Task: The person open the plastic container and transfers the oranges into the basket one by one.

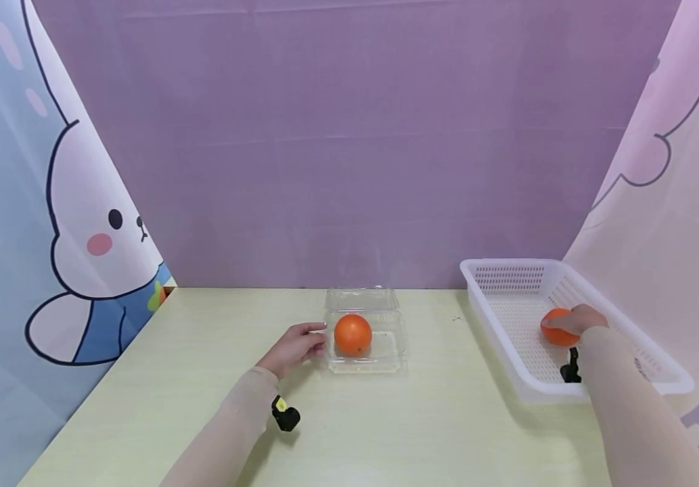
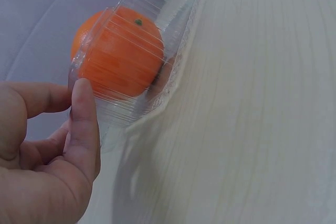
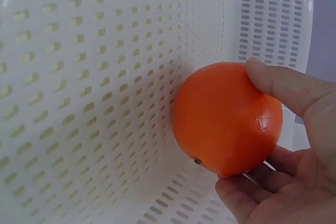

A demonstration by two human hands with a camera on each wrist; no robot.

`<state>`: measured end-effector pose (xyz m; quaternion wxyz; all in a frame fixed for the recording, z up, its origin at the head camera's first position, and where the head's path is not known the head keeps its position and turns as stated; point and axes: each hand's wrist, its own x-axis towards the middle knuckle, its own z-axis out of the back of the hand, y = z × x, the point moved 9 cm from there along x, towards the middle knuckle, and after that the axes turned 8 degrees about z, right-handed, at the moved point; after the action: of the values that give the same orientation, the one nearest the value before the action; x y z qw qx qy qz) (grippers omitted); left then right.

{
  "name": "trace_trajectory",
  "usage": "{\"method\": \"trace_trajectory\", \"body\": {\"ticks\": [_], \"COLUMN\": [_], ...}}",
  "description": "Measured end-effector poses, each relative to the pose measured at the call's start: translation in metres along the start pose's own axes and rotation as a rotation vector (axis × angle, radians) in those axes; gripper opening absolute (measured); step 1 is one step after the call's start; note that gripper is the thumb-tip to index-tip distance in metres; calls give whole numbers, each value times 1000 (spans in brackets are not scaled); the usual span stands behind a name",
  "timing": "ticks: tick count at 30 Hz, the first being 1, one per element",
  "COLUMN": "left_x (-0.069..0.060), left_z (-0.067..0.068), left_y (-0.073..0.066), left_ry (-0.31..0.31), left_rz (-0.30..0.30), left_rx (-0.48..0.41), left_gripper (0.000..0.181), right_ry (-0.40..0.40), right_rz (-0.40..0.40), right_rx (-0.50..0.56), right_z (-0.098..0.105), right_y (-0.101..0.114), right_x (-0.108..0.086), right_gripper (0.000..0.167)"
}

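Observation:
A clear plastic clamshell box (image 1: 388, 343) lies with its lid folded back on the table, and one orange (image 1: 352, 334) sits in its left part. My left hand (image 1: 293, 348) is at the box's left side; in the left wrist view, thumb and fingers pinch the rim of the clear wall. Over on the right, my right hand (image 1: 588, 318) reaches into a white plastic basket (image 1: 498, 335). It grips a second orange (image 3: 223, 121), with the thumb on one side and fingers curled beneath. Whether this orange touches the basket floor I cannot tell.
The pale wooden table (image 1: 434, 433) runs back to a purple cloth backdrop (image 1: 349, 149). The basket stands at the right edge, close to a pink printed cloth (image 1: 678, 257). A blue cloth with a cartoon rabbit (image 1: 93, 223) hangs at left.

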<state>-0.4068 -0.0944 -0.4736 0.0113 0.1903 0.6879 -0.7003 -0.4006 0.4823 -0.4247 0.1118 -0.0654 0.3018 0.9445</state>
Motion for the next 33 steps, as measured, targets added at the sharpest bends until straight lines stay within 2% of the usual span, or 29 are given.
{"method": "trace_trajectory", "body": {"ticks": [4, 9, 16, 33], "left_x": [0, 1, 1, 0], "left_z": [1, 1, 0, 2], "left_y": [0, 1, 1, 1], "left_ry": [-13, -24, -28, -42], "left_rz": [0, 3, 6, 16], "left_rx": [6, 9, 19, 27], "left_gripper": [45, 44, 44, 44], "right_ry": [-8, -2, 10, 11], "right_rz": [11, 21, 10, -18], "right_rx": [-23, -34, -7, 64], "right_z": [2, 2, 2, 3], "right_y": [3, 4, 1, -7], "right_x": [-2, -2, -2, 2], "right_gripper": [84, 87, 100, 100]}}
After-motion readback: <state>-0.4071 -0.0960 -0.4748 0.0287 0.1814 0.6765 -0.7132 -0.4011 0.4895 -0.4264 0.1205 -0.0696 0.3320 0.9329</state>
